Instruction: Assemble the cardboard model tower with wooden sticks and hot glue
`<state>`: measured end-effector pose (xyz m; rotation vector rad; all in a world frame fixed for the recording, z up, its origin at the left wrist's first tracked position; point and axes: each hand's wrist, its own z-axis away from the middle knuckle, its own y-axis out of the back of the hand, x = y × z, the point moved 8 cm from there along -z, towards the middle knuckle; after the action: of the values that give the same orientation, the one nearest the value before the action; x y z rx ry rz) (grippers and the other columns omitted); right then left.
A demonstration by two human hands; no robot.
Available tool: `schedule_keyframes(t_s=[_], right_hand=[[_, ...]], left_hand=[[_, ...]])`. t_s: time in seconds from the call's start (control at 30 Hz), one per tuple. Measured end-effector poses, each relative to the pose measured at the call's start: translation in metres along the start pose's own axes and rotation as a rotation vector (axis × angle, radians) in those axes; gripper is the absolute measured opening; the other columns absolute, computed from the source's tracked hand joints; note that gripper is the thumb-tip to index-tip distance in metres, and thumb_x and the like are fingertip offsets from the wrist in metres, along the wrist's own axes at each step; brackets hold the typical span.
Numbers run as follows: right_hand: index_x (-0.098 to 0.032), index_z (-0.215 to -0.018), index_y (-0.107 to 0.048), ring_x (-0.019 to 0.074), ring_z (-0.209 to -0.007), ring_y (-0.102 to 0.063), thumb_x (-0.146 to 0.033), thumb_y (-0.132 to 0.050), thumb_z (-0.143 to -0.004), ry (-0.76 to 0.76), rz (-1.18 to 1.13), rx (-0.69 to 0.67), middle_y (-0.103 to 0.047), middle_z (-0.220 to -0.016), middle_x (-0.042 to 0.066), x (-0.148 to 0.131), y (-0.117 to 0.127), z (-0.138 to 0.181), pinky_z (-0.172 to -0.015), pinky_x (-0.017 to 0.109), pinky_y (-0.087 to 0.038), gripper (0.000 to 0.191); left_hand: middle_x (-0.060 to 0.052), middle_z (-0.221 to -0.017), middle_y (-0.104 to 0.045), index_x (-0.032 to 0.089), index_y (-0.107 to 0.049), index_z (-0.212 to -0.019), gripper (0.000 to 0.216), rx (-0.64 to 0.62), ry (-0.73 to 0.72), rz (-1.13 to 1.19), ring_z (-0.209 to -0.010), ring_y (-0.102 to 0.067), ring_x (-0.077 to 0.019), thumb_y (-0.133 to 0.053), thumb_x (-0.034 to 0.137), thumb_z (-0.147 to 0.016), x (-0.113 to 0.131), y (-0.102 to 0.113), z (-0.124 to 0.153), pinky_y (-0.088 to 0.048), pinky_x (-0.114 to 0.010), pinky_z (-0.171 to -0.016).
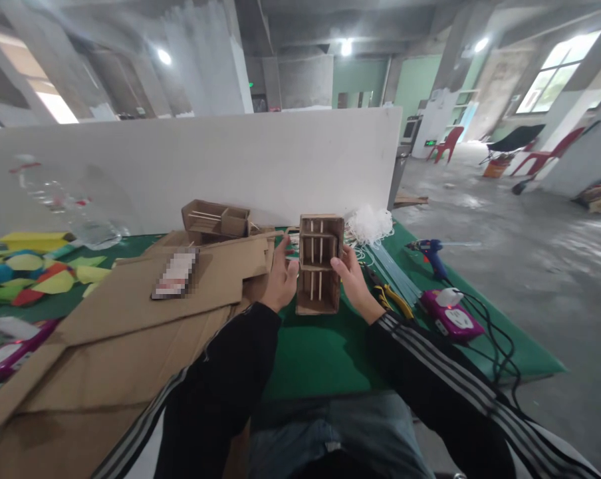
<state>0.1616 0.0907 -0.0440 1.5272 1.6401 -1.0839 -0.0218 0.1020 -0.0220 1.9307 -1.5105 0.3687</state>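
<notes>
I hold a small cardboard box frame (320,263) with thin wooden sticks inside it, upright above the green mat (320,352). My left hand (282,279) grips its left side with fingers wrapped round the edge. My right hand (353,276) grips its right side, thumb on the front. Both arms wear black sleeves with white stripes.
Large cardboard sheets (131,332) lie at the left, with a second cardboard box frame (215,219) behind them. A blue glue gun (430,251), yellow-handled pliers (393,298), clear glue sticks (395,273) and a purple power strip (453,316) lie at the right. A plastic bottle (71,206) and coloured paper (36,269) sit at the far left. A white board (231,159) stands behind.
</notes>
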Motion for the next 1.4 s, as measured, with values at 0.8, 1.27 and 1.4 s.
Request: schedule_keyframes(t_s=[0.8,1.27,1.4], right_hand=[[-0.027,-0.121,-0.048,0.0237,-0.117,-0.058,-0.057,-0.061,-0.087,-0.026,-0.03,0.134,-0.062,-0.121,0.006,0.005,0.006,0.004,-0.105,0.041,-0.046,0.047],[-0.026,-0.123,-0.048,0.0246,-0.115,-0.06,-0.057,-0.061,-0.088,0.007,-0.001,0.091,-0.06,-0.125,0.009,-0.003,0.0,0.007,-0.102,0.041,-0.049,0.049],[-0.026,-0.123,-0.048,0.025,-0.114,-0.061,-0.057,-0.062,-0.088,0.002,-0.01,0.087,-0.061,-0.126,0.009,-0.004,-0.001,0.008,-0.099,0.04,-0.051,0.048]], left_hand=[[-0.01,-0.106,-0.07,0.02,-0.077,-0.084,0.049,-0.37,0.335,0.252,-0.11,-0.064,-0.0294,-0.064,0.067,-0.081,-0.014,-0.047,0.012,-0.052,-0.047,-0.098],[-0.007,-0.072,-0.069,0.019,-0.07,-0.063,0.049,-0.452,0.412,0.293,-0.096,-0.065,-0.0298,-0.071,0.066,-0.075,-0.006,-0.052,0.015,-0.053,-0.045,-0.089],[-0.007,-0.074,-0.069,0.018,-0.07,-0.063,0.049,-0.459,0.43,0.309,-0.093,-0.065,-0.0282,-0.071,0.066,-0.075,-0.005,-0.052,0.016,-0.052,-0.043,-0.089]])
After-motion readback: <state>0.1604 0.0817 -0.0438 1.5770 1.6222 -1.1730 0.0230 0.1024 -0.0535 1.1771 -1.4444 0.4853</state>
